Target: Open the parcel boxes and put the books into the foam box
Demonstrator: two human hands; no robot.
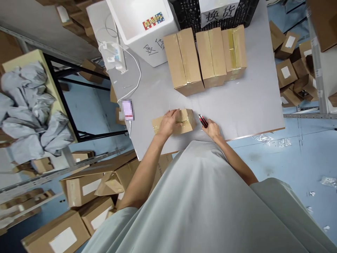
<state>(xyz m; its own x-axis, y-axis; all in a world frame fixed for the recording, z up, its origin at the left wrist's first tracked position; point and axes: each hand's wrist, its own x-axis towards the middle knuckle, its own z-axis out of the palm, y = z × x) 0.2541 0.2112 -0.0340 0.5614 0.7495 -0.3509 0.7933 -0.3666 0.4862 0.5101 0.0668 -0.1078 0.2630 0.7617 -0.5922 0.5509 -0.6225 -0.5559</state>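
A small brown cardboard box [188,123] with clear tape lies near the front edge of the table. My left hand [168,123] lies over its left part and grips it, fingers towards the far side and thumb nearer me. The hand hides part of the box's top. To the right of the box, my right hand [212,130] is closed around a black and red box cutter [202,120]. The front end of the cutter points up and left, apart from the box. Whether its blade is out is too small to tell.
Three taped cardboard boxes [184,59] stand in a row behind my hands. Beyond them are a white foam bin [155,49] and a black crate [186,14]. A power strip [116,56] with cables and a phone [127,109] lie on the left of the table [252,102].
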